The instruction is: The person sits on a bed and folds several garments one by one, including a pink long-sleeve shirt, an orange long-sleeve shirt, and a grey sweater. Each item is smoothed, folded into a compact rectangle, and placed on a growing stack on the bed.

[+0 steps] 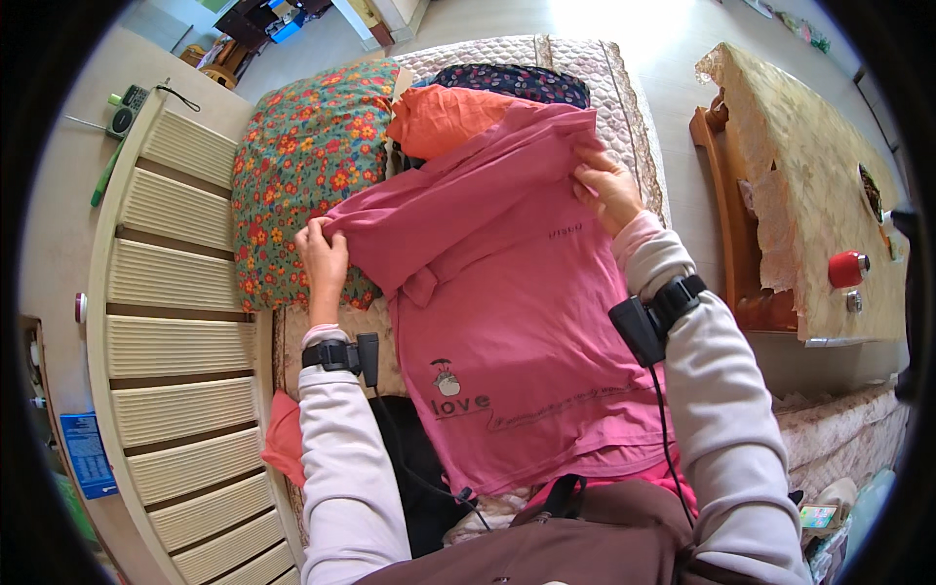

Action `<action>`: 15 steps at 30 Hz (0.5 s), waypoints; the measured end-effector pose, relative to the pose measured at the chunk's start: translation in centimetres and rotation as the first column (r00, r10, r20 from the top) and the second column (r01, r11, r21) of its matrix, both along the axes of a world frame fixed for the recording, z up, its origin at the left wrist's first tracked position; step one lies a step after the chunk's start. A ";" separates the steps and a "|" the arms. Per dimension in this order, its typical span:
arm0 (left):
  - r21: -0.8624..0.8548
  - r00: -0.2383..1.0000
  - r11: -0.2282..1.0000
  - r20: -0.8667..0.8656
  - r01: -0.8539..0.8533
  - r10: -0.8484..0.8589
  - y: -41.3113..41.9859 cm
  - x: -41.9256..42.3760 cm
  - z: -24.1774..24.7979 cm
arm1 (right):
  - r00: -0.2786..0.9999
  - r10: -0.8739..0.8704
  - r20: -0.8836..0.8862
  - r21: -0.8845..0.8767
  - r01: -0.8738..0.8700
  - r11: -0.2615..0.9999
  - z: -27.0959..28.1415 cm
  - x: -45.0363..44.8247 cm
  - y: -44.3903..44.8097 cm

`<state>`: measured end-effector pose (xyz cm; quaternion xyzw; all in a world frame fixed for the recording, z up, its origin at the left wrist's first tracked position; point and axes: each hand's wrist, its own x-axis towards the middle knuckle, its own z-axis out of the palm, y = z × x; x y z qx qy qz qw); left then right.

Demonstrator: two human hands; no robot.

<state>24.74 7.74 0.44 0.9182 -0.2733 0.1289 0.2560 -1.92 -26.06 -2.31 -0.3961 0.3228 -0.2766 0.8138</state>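
A pink printed shirt [504,314] lies spread over the quilted bed, with its far part folded over towards me. My left hand [322,252] pinches the fold's left end, beside a green floral cushion [314,161]. At the fold's right end, my right hand [608,186] grips the fabric between thumb and fingers. A cartoon figure and lettering show near the shirt's lower edge. Beyond the shirt sit an orange cloth [453,117] and a dark patterned cloth [519,79], both partly covered.
A slatted cream headboard [183,344] runs along the left, with a small radio [128,110] near its far end. Black fabric [417,468] lies by my left forearm. On the right stands a cloth-covered table [812,205] bearing a red flask [848,269]. Cables hang from both wrist straps.
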 end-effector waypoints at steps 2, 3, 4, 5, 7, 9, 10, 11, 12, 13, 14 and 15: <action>0.022 1.000 1.000 0.019 0.002 -0.002 -0.5 -1.5 -0.5 | 0.995 0.030 -0.090 -0.090 -0.039 0.995 -0.7 -0.3 -0.4; -0.029 0.994 0.999 0.104 -0.026 0.029 -0.8 -2.5 -0.7 | 0.986 0.031 -0.162 -0.124 -0.051 0.991 -1.0 -0.6 -0.6; -0.033 0.972 0.999 0.236 0.012 -0.003 -0.9 -3.8 -0.7 | 0.989 -0.009 -0.148 -0.192 -0.020 0.981 -1.1 -1.0 -0.7; -0.034 0.937 0.999 0.350 0.038 -0.023 -0.9 -5.3 -0.8 | 0.988 -0.003 -0.157 -0.188 -0.027 0.982 -1.1 -1.4 -0.9; 0.092 0.901 0.990 0.413 0.104 -0.133 -0.9 -9.0 -1.2 | 0.992 0.021 -0.121 -0.147 -0.039 0.988 -0.6 -2.0 -1.1; 0.208 0.874 0.957 0.403 0.203 -0.273 -0.9 -12.0 -1.9 | 0.988 0.058 -0.141 -0.063 -0.067 0.996 0.2 -2.1 -0.9; 0.269 0.872 0.940 0.383 0.210 -0.304 -0.8 -13.0 -2.4 | 0.988 0.054 -0.145 0.010 -0.053 0.999 0.5 -1.8 -0.7; 0.327 0.876 0.920 0.353 0.214 -0.329 -0.6 -13.6 -2.7 | 0.989 0.060 -0.133 0.074 -0.050 0.996 0.9 -1.6 -0.4; 0.322 0.893 0.931 0.348 0.172 -0.286 -0.5 -13.6 -3.0 | 0.993 0.040 -0.115 0.111 -0.027 0.994 1.3 -1.2 -0.2; 0.295 0.915 0.946 0.331 0.133 -0.232 -0.3 -13.3 -3.3 | 0.997 0.023 -0.076 0.112 -0.015 0.994 1.6 -0.8 -0.1; 0.272 0.936 0.958 0.307 0.087 -0.172 -0.1 -12.8 -3.4 | 1.000 0.012 -0.029 0.114 -0.009 0.993 1.8 -0.5 0.0; 0.292 0.970 0.956 0.227 0.015 -0.085 0.3 -12.1 -3.5 | 1.000 -0.004 0.004 0.123 0.004 0.992 1.9 -0.2 -0.1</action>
